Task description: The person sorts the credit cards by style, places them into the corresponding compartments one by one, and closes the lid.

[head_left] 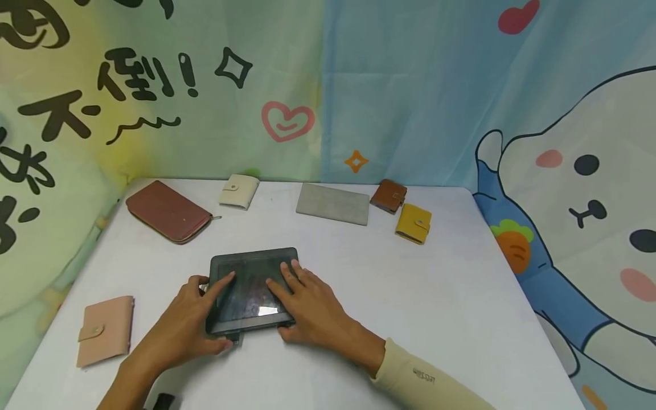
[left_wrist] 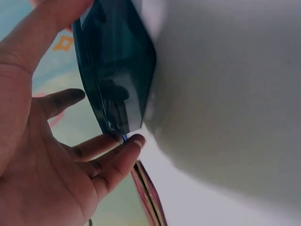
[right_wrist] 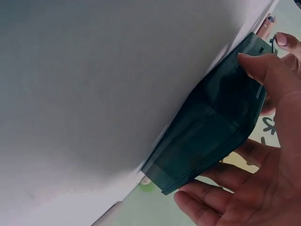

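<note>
A dark, translucent, flat plastic case (head_left: 251, 291) with a glossy top lies on the white table between both hands. My left hand (head_left: 192, 319) holds its left end, the index finger over the top and the thumb by a small clip (head_left: 233, 337) on the front edge. In the left wrist view, the other fingertips (left_wrist: 137, 141) meet a corner of the case. My right hand (head_left: 312, 307) rests over the right end with its fingers spread on the top. In the right wrist view, the right thumb (right_wrist: 256, 63) lies against the case's side.
Behind stand a brown zip wallet (head_left: 168, 210), a cream wallet (head_left: 239, 191), a grey long wallet (head_left: 332, 204), a small brown wallet (head_left: 389, 196) and a yellow one (head_left: 413, 224). A pink wallet (head_left: 106, 331) lies at the left. Printed curtains (head_left: 400, 91) hang behind the table.
</note>
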Demonstrator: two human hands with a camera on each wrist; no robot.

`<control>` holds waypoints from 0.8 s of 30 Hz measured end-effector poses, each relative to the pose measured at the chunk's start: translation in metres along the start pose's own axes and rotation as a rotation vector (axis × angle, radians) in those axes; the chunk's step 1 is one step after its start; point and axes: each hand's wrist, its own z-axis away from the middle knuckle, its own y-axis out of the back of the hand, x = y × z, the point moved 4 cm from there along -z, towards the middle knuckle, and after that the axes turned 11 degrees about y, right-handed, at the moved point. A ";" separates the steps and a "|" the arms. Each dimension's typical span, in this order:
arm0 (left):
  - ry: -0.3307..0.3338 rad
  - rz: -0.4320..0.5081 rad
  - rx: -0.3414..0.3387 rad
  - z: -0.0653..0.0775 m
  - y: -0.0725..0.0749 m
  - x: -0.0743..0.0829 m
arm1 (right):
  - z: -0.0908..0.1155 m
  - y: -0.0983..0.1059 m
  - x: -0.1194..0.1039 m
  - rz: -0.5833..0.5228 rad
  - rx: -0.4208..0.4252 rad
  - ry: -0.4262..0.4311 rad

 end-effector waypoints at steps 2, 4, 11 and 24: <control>0.002 -0.037 0.002 -0.002 -0.001 0.001 | -0.002 0.000 0.002 -0.004 0.013 -0.010; -0.006 -0.082 0.009 -0.004 -0.002 0.003 | -0.003 0.000 0.003 -0.009 0.020 -0.019; -0.052 -0.226 0.110 -0.008 -0.005 0.008 | -0.004 0.003 0.003 -0.023 0.003 -0.035; -0.129 -0.300 0.247 -0.012 -0.009 0.005 | -0.002 0.005 -0.001 -0.003 0.005 -0.052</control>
